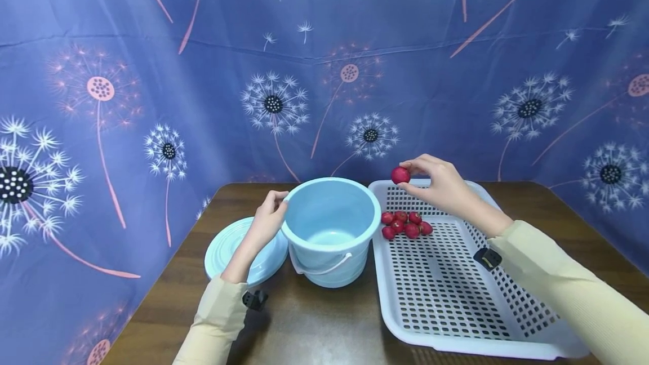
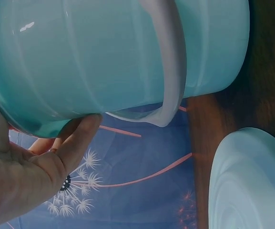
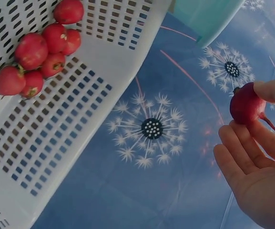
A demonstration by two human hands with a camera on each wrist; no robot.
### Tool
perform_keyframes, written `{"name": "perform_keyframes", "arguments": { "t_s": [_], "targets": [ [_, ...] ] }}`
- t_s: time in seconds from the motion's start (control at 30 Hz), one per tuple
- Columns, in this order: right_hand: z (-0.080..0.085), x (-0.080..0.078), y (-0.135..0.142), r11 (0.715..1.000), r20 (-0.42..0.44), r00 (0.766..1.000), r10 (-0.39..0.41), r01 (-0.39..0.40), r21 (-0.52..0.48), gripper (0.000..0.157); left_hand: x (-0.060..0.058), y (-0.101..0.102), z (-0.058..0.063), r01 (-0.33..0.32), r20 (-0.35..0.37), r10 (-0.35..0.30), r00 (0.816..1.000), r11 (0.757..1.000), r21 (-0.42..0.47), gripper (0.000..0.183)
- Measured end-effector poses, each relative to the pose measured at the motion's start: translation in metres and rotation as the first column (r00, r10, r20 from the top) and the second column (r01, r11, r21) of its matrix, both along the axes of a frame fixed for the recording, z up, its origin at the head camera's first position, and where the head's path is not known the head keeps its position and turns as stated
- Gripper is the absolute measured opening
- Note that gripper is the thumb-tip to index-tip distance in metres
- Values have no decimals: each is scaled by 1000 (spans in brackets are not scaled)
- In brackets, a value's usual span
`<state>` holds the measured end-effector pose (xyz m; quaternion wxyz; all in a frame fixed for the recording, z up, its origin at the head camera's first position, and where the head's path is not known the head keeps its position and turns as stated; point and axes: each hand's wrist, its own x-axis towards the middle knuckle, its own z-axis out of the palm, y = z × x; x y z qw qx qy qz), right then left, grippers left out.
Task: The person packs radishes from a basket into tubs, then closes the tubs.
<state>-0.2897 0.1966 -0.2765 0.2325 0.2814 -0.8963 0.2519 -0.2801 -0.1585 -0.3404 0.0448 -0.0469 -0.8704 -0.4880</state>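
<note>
My right hand (image 1: 440, 185) pinches a round red radish (image 1: 400, 175) between thumb and fingers, above the far left corner of the white basket. In the right wrist view this radish (image 3: 247, 104) shows a thin root tail. A light blue bucket (image 1: 332, 263) stands upright left of the basket, its visible inside bare. My left hand (image 1: 269, 218) grips the bucket's left rim; the left wrist view shows its fingers (image 2: 77, 143) curled against the wall just below the rim. Several more radishes (image 1: 412, 230) lie grouped in the basket's far left corner.
The white perforated basket (image 1: 387, 297) takes up the right side of the brown wooden table (image 1: 304, 325). A round light blue lid (image 1: 218, 246) lies left of the bucket, partly under my left forearm. The bucket's pale handle (image 1: 324, 269) hangs down in front. Behind is a blue dandelion-patterned cloth (image 1: 314, 117).
</note>
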Motion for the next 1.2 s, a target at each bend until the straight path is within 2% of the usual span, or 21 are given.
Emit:
{"name": "perform_keyframes", "arguments": {
  "t_s": [0.67,0.83,1.03,1.2],
  "targets": [
    [11,-8,-33,996,-35,995,93,-93,-9,40,0,2,-2,-8,-1,8,1000,1000,16,38],
    [12,-11,-45,993,-11,994,113,-113,-29,39,0,2,-1,-7,-1,7,1000,1000,23,38],
    [12,-16,-61,992,39,992,124,-124,-11,42,0,2,-2,-19,-1,19,1000,999,29,38],
    [9,-18,-69,990,48,988,144,-144,-8,42,1,4,-3,-25,0,25,1000,999,37,37]
  ]
}}
